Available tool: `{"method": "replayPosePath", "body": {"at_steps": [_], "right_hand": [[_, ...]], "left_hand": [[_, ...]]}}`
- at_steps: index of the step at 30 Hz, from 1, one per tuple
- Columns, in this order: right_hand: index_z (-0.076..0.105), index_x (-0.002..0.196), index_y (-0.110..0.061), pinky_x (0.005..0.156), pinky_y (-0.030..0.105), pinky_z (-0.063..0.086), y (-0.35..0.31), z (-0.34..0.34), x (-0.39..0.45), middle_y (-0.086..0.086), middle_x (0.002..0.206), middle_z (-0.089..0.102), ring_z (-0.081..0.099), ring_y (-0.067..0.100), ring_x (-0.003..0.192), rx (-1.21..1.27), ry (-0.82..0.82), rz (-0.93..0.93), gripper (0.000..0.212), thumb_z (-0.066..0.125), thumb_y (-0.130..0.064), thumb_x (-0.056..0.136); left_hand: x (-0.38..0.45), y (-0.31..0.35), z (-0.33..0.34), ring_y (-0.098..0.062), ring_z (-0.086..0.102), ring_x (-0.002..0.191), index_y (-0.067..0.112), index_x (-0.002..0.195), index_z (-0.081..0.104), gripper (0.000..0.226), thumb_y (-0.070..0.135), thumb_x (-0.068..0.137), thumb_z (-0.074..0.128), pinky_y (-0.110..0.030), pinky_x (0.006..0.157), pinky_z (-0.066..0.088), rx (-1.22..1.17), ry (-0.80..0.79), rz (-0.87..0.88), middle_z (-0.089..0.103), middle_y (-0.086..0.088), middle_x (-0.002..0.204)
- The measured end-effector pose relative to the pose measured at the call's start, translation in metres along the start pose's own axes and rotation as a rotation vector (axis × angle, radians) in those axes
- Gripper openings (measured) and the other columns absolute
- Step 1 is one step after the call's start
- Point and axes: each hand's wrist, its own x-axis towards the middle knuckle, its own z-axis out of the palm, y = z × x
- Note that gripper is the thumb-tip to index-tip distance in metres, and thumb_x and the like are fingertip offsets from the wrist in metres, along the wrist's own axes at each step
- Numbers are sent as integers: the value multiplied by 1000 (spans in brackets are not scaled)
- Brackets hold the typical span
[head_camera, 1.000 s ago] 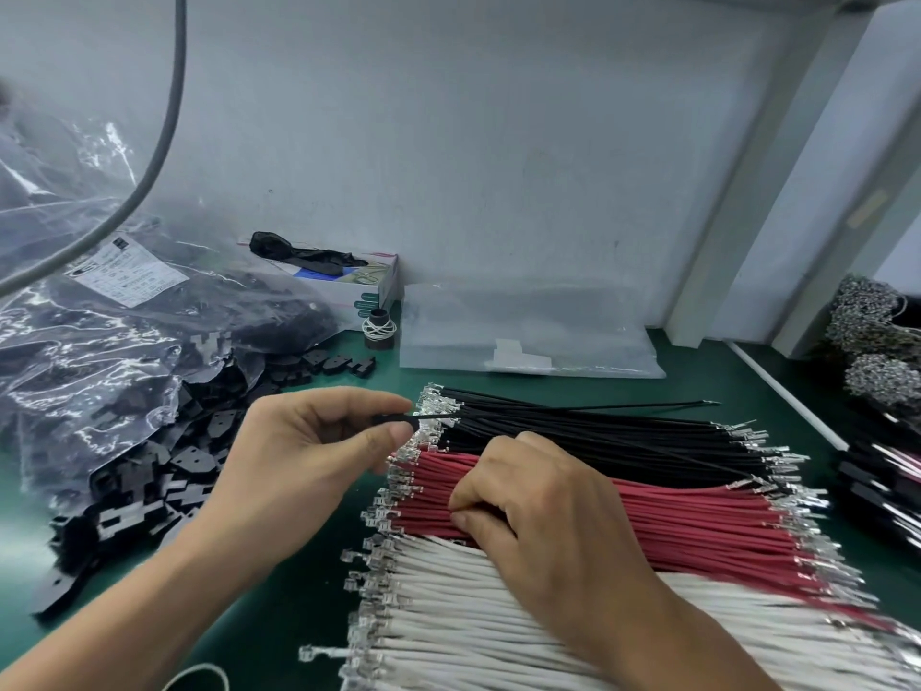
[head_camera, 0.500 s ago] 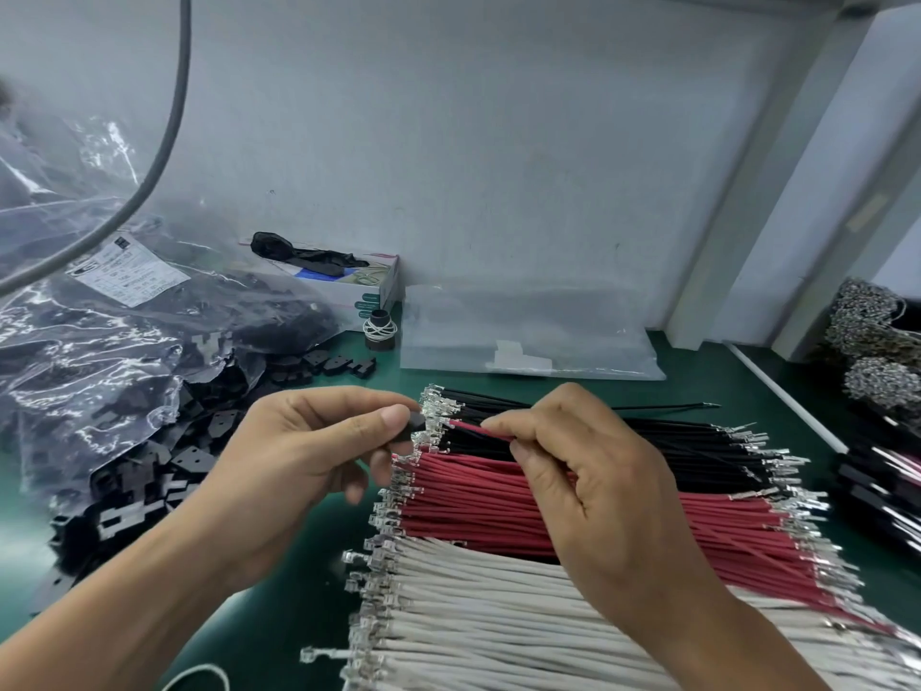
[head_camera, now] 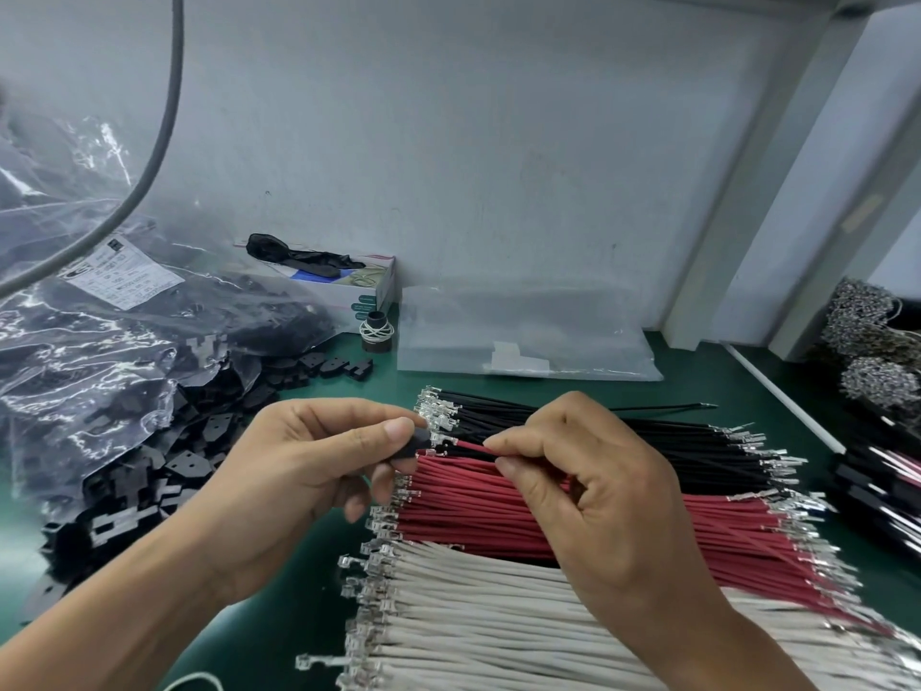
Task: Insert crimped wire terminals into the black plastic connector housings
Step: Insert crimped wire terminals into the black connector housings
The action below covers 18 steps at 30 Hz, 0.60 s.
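Holding: left hand (head_camera: 304, 471) pinches a small black connector housing (head_camera: 411, 443) between thumb and curled fingers, above the counter's (head_camera: 309, 586) green mat.
Feeding: right hand (head_camera: 588, 496) pinches one red wire (head_camera: 471, 447) between thumb and forefinger, a short way back from its crimped terminal (head_camera: 438, 437).
Key relation: the terminal sits just right of the housing, touching it or nearly so; whether it has entered a cavity cannot be told. The wire's long axis runs roughly left to right, tip toward the left hand, so the coming push looks to be leftward along that axis. The right hand does the travel; the left only steadies.
Step, as judged: seating the red terminal. The housing's own openings are hidden behind the thumb.
Risk, as judged: a thin wire gripped back from its tip may buckle if the terminal meets the cavity crooked.
Stock below: black wires (head_camera: 598, 426), red wires (head_camera: 548, 521) and white wires (head_camera: 498, 620) lie in flat rows, terminals at both ends.
Left of hands: loose housings (head_camera: 199, 441) spilling from a clear plastic bag (head_camera: 99, 341).
Farther out: small box (head_camera: 349, 286) and flat clear bag (head_camera: 523, 336) by the wall; more wire bundles (head_camera: 877, 351) at the right edge.
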Motion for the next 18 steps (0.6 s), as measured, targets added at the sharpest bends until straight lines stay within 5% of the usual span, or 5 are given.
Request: {"method": "replayPosePath", "body": {"at_steps": [18], "right_hand": [[78, 97, -23, 70, 27, 53, -1, 1, -2, -16, 89, 62, 65, 9, 84, 25, -10, 6, 17, 62, -28, 94]], "left_hand": [[-1, 2, 2, -17, 58, 55, 0, 99, 79, 47, 33, 66, 87, -20, 44, 44, -49, -28, -29, 69, -15, 75]]}}
